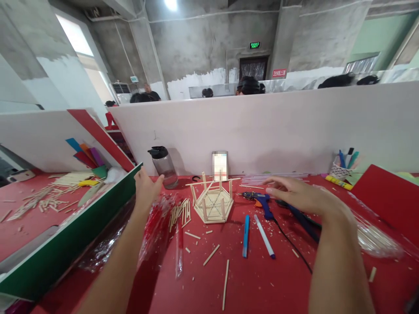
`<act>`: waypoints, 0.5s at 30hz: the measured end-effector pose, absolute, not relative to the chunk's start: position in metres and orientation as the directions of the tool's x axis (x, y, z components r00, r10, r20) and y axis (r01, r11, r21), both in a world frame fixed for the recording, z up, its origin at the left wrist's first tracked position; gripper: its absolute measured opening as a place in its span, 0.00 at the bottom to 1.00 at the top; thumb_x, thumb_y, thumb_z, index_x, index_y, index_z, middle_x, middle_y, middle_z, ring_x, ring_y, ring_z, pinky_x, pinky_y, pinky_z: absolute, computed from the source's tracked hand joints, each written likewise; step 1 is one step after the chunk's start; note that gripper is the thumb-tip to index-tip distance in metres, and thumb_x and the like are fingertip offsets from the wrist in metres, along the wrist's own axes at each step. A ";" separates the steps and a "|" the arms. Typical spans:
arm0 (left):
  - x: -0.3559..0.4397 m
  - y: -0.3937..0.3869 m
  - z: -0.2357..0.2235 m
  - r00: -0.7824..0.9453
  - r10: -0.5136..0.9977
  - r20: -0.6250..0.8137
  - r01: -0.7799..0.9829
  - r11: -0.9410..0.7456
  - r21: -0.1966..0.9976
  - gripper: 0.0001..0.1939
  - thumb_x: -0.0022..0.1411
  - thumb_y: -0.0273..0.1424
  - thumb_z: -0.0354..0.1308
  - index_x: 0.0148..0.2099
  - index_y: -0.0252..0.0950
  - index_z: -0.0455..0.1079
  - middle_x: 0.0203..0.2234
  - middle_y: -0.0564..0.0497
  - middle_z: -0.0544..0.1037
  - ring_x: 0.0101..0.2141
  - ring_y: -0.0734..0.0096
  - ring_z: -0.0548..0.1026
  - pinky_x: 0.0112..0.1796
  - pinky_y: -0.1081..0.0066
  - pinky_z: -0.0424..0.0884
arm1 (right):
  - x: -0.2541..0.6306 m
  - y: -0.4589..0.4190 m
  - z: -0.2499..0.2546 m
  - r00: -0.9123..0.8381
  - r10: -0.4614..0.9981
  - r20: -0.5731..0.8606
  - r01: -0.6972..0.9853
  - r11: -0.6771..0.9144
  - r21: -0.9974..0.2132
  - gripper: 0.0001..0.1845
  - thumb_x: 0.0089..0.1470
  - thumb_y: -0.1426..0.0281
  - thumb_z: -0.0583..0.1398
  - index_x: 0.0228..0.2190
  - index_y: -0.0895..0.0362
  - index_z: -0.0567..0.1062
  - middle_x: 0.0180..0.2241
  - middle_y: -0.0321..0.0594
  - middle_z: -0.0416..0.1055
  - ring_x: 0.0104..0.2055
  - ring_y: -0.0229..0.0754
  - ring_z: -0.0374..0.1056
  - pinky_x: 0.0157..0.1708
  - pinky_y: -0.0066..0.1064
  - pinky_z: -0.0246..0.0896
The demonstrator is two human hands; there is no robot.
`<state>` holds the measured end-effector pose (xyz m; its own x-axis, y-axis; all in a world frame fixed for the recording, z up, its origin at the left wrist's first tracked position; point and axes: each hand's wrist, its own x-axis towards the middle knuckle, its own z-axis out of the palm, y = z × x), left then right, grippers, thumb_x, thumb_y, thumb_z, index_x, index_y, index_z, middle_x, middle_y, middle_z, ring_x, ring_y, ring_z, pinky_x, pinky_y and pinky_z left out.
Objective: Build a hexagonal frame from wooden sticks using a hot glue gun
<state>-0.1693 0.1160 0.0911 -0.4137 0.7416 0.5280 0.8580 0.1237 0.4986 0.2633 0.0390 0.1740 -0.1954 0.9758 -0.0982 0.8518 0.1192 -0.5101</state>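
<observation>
My left hand (145,188) is at the far end of the green partition board (75,235), thumb spread toward the water bottle (165,168); its other fingers are partly hidden, and I cannot tell whether it touches the board. With fingers stretched out and nothing in them, my right hand (293,194) hovers by the blue hot glue gun (263,203). Between both hands stands a hexagonal wooden stick model (214,205) with upright posts and sticks laid across the top. A light blue pen (245,235) and a white marker (264,235) lie in front of the glue gun.
Short cut sticks (180,213) and crumpled plastic wrap (157,222) lie left of the model. A phone (220,165) leans on the white partition (262,126). At right are a pen cup (341,168), a red board (389,205) and bagged sticks (376,237). The glue gun's cord (293,244) runs forward.
</observation>
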 end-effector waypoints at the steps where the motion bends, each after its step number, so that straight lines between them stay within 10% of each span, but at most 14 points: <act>1: -0.164 0.101 0.090 -0.339 0.781 0.525 0.903 0.114 0.414 0.33 0.61 0.39 0.54 0.64 0.27 0.55 0.57 0.32 0.66 0.59 0.45 0.64 0.58 0.53 0.62 | 0.263 0.039 0.174 -0.203 0.975 -0.090 0.848 0.129 -0.514 0.26 0.57 0.49 0.54 0.53 0.45 0.72 0.51 0.39 0.75 0.51 0.52 0.72 0.47 0.38 0.68; 6: -0.128 0.039 0.074 0.119 0.988 0.096 0.984 -0.131 0.125 0.21 0.66 0.42 0.49 0.55 0.36 0.68 0.51 0.41 0.75 0.52 0.52 0.72 0.53 0.58 0.67 | 0.262 0.039 0.174 -0.224 0.971 -0.084 0.843 0.150 -0.517 0.26 0.57 0.50 0.54 0.52 0.46 0.72 0.51 0.40 0.75 0.51 0.52 0.71 0.51 0.40 0.66; 15: -0.127 0.020 0.049 0.007 0.996 -0.087 0.984 0.009 0.178 0.21 0.59 0.21 0.52 0.55 0.37 0.63 0.52 0.41 0.73 0.47 0.59 0.77 0.43 0.67 0.70 | 0.258 0.042 0.171 -0.252 0.964 -0.080 0.824 0.171 -0.540 0.26 0.58 0.49 0.53 0.52 0.47 0.72 0.50 0.41 0.75 0.50 0.53 0.71 0.51 0.44 0.65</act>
